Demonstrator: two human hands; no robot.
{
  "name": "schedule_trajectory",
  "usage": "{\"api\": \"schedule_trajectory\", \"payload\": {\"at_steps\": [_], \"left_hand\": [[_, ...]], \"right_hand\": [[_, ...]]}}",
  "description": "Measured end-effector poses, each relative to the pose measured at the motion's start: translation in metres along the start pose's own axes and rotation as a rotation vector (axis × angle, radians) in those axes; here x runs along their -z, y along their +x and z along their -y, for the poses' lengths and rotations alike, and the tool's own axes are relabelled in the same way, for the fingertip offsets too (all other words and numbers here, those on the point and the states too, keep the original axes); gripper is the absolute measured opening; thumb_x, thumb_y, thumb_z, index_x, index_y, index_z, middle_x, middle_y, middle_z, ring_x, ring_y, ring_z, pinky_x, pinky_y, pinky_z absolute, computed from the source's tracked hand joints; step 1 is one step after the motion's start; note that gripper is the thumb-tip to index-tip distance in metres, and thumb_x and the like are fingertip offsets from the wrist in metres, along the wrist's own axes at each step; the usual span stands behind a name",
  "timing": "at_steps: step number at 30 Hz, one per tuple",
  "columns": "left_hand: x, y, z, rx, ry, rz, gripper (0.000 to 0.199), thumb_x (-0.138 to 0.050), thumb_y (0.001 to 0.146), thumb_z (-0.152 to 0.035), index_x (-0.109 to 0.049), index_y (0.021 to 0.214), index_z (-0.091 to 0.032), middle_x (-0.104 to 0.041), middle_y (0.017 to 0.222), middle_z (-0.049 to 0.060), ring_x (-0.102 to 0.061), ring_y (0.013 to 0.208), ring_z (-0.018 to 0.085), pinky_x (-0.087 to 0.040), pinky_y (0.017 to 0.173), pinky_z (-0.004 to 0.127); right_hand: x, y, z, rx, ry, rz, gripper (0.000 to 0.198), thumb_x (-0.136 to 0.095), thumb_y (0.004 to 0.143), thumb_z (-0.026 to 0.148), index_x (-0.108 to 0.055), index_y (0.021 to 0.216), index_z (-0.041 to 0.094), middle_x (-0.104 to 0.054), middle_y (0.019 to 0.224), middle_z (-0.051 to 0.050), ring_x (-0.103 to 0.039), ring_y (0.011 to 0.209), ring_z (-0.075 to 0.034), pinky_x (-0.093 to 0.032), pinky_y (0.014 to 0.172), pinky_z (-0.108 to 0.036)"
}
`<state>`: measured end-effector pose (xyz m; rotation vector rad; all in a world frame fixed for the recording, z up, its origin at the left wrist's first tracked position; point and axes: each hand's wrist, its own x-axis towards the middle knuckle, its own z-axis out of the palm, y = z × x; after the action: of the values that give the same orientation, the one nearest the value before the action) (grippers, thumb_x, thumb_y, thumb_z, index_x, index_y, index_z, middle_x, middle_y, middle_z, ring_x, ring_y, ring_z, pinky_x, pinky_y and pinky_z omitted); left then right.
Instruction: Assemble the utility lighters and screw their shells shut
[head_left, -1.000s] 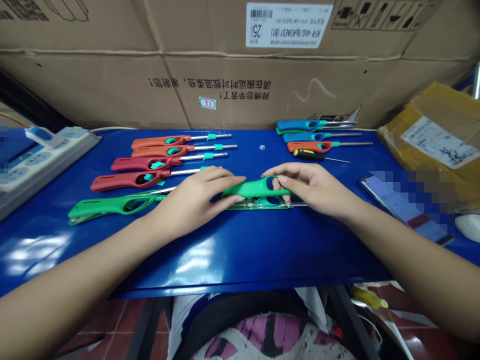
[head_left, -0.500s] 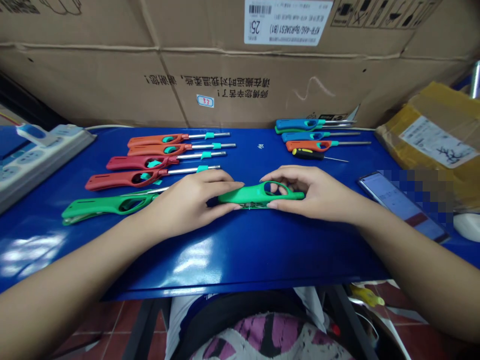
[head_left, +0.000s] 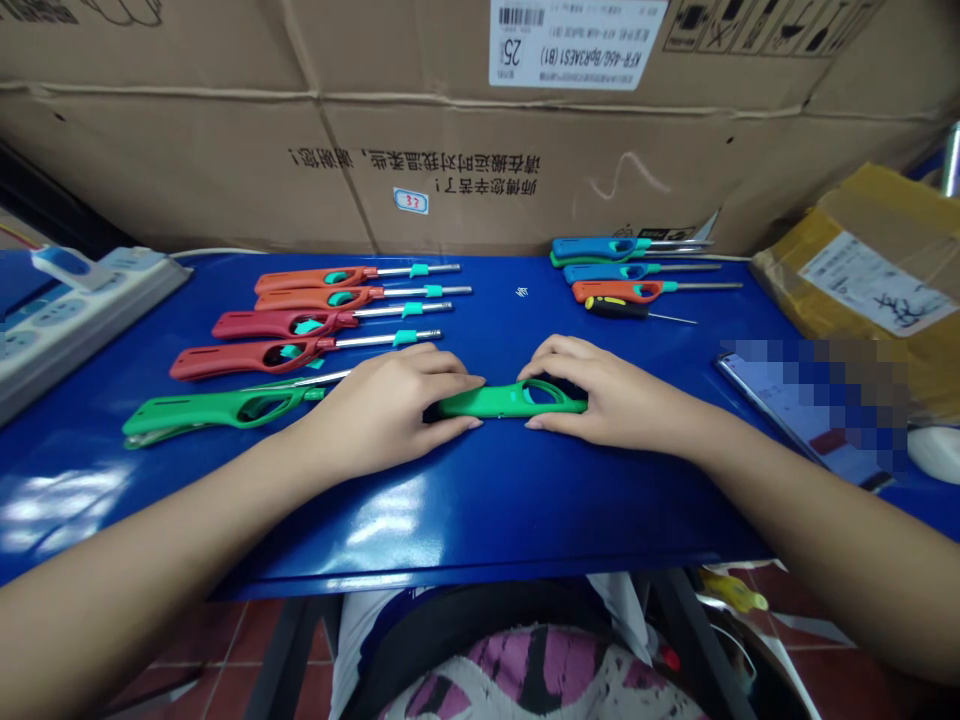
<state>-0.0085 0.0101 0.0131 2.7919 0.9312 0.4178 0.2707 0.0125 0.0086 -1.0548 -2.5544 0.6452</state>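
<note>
Both my hands grip a green lighter casing [head_left: 496,401] low over the blue table. My left hand [head_left: 390,402] is closed around its handle end, which the fingers partly hide. At the trigger-loop end, my right hand [head_left: 611,393] pinches it between thumb and fingers. The two halves of the casing look pressed together, and no metal tube shows on it. Beside my left hand lies another green lighter [head_left: 217,411], its casing gaping, with a metal rod near its front. Above that one is a red lighter [head_left: 247,360] with a silver tube and a teal piece.
Another red lighter [head_left: 277,324] and two orange lighters [head_left: 311,299] lie at the left. Blue lighters [head_left: 600,273], an orange lighter [head_left: 615,291] and a screwdriver [head_left: 616,308] are at the back right. A phone [head_left: 806,420], taped parcel [head_left: 885,290] and power strip [head_left: 82,310] flank the table [head_left: 480,530].
The gap along the casing's near edge has closed, and the casing has turned slightly in my hands. My right hand has shifted a little left, covering the casing's tip.
</note>
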Motion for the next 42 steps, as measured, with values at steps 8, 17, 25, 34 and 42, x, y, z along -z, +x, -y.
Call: {"api": "schedule_trajectory", "payload": {"at_steps": [8, 17, 25, 34, 42], "left_hand": [[0.0, -0.001, -0.001, 0.023, -0.001, 0.001, 0.03, -0.06, 0.098, -0.036, -0.072, 0.122, -0.021, -0.071, 0.112, 0.008, -0.067, 0.102, 0.024, -0.057, 0.089, 0.037], [0.001, 0.0, 0.001, 0.023, -0.108, -0.011, 0.027, -0.062, 0.097, -0.03, -0.073, 0.118, -0.019, -0.072, 0.108, 0.008, -0.068, 0.097, 0.022, -0.056, 0.089, 0.037], [0.005, 0.0, -0.002, 0.051, -0.042, 0.001, 0.028, -0.061, 0.096, -0.032, -0.073, 0.118, -0.02, -0.072, 0.111, 0.008, -0.069, 0.099, 0.024, -0.057, 0.088, 0.039], [0.003, 0.0, 0.0, 0.099, -0.013, 0.051, 0.028, -0.068, 0.094, -0.032, -0.075, 0.118, -0.021, -0.072, 0.113, 0.006, -0.069, 0.102, 0.025, -0.057, 0.09, 0.039], [0.002, -0.001, -0.012, 0.03, 0.264, 0.04, 0.028, -0.062, 0.098, -0.034, -0.074, 0.118, -0.019, -0.073, 0.111, 0.007, -0.069, 0.093, 0.023, -0.056, 0.074, 0.032]], "right_hand": [[0.001, 0.0, -0.001, -0.001, 0.063, -0.009, 0.033, -0.068, 0.092, 0.037, -0.067, 0.12, 0.02, -0.062, 0.116, -0.01, -0.06, 0.109, -0.024, -0.05, 0.096, -0.04], [-0.001, 0.001, 0.002, 0.003, 0.065, -0.031, 0.03, -0.068, 0.093, 0.035, -0.068, 0.119, 0.02, -0.063, 0.114, -0.009, -0.062, 0.105, -0.023, -0.052, 0.093, -0.039], [-0.001, 0.001, 0.002, 0.017, 0.041, -0.019, 0.031, -0.068, 0.092, 0.033, -0.067, 0.12, 0.021, -0.063, 0.115, -0.009, -0.063, 0.105, -0.023, -0.052, 0.092, -0.038], [-0.004, 0.001, 0.001, -0.021, 0.081, -0.016, 0.035, -0.072, 0.089, 0.034, -0.068, 0.121, 0.02, -0.064, 0.115, -0.01, -0.063, 0.102, -0.023, -0.052, 0.089, -0.038], [-0.006, 0.002, 0.003, -0.057, 0.072, -0.041, 0.035, -0.073, 0.088, 0.034, -0.071, 0.12, 0.02, -0.065, 0.112, -0.009, -0.064, 0.094, -0.022, -0.054, 0.083, -0.037]]}}
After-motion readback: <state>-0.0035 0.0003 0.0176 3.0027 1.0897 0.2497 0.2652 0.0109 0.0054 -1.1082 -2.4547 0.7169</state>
